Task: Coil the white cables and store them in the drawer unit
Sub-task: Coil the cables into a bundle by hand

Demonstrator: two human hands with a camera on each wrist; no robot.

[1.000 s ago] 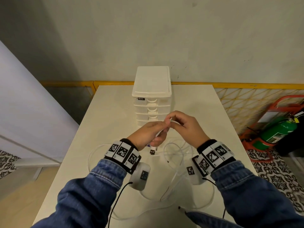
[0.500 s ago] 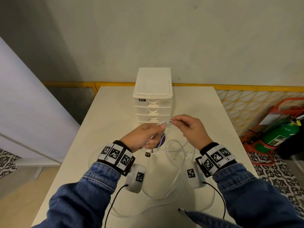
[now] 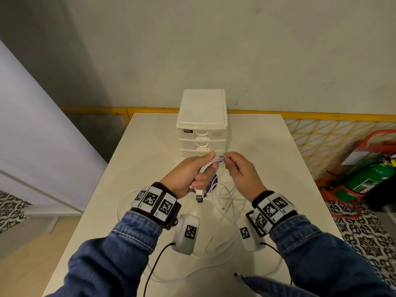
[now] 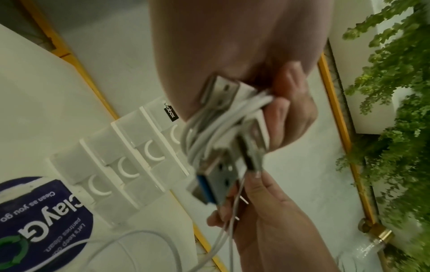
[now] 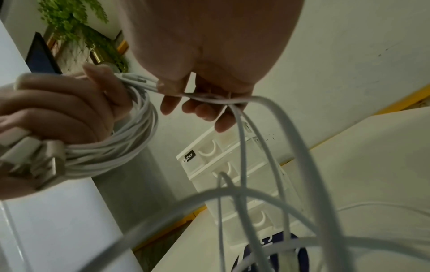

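Note:
My left hand (image 3: pixel 192 174) grips a bundle of coiled white cables (image 3: pixel 211 165), held above the table just in front of the drawer unit (image 3: pixel 202 125). USB plugs (image 3: pixel 199 195) stick out below the fist (image 4: pixel 216 176). My right hand (image 3: pixel 237 170) pinches the cable strands at the top of the coil (image 5: pixel 209 96). From there loose white cable (image 3: pixel 227 202) hangs down and sprawls in loops over the table. The white drawer unit has all its drawers closed (image 4: pixel 121 165).
A round purple sticker (image 3: pixel 213 184) lies on the white table (image 3: pixel 267 157) under my hands. Loose cable loops reach the near table edge (image 3: pixel 192 273). A green fire extinguisher (image 3: pixel 368 179) in a red stand sits on the floor to the right.
Both hands have risen slightly toward the drawer unit. The right hand has brought another length of cable to the coil in the left hand, whose plugs now hang below the fist.

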